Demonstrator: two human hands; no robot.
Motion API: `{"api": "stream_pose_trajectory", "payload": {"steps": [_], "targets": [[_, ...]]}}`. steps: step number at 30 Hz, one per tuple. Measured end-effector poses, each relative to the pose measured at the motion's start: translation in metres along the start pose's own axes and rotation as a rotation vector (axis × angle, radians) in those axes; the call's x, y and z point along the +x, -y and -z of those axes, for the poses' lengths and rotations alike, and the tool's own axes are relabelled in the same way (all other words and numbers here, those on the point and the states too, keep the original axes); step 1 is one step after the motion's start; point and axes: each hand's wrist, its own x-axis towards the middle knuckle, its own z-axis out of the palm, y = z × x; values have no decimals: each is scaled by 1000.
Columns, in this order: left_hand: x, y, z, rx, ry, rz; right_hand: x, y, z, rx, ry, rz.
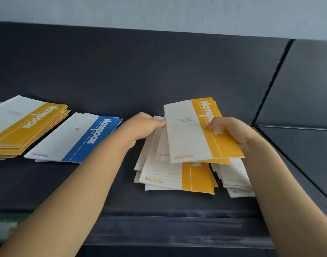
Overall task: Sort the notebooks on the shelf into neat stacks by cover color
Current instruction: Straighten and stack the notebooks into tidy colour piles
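Both hands grip one yellow notebook [199, 130], the left hand [142, 127] pinching its near-left edge, the right hand [231, 132] clamped on its yellow band, just above the unsorted pile [179, 175]. Lift it clear so no loose covers drag, then carry it well past the left hand, over the blue stack [75, 138], to square it on the yellow stack [23, 127].

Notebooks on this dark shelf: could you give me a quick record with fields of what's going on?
Surface: dark shelf
Yellow stack: far left, fairly neat
Blue stack: just right of the yellow stack
Unsorted pile: fanned out untidily, yellow covers showing
Held notebook: yellow, lifted above the pile
Left hand: pinches the held notebook's left edge
Right hand: thumb on the cover, fingers beneath
Likely next: onto the yellow stack
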Motion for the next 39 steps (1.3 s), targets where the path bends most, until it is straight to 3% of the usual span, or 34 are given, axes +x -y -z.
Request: {"api": "stream_pose_trajectory", "payload": {"steps": [6, 13, 21, 23, 28, 31, 33, 36, 37, 39], "targets": [[-4, -6, 0, 51, 4, 76, -1, 4, 8, 152, -91, 60], [-3, -5, -4, 419, 44, 82, 0, 2, -1, 32, -97, -19], [-6, -6, -1, 484, 130, 49, 7, 4, -12, -108, -192, -57], [-5, -4, 1, 364, 146, -23, 8, 5, -12, -134, -221, -40], [-8, -8, -3, -504, 79, -77, 7, -8, -6, 88, -171, 193], [-10, -12, -12, -727, 81, -44, 7, -7, -11, 78, -140, 199], [-11, -13, -13, -742, 83, -27, 6, -7, -12, 50, -97, 177], [-3, -8, -11, -605, -34, -102, 7, -6, -10, 12, -140, 219], [1, -4, -9, -438, -101, -166, 8, -5, -7, 20, -158, 235], [10, 5, -4, 124, -220, -272, 7, -4, -4, 86, -152, 232]]}}
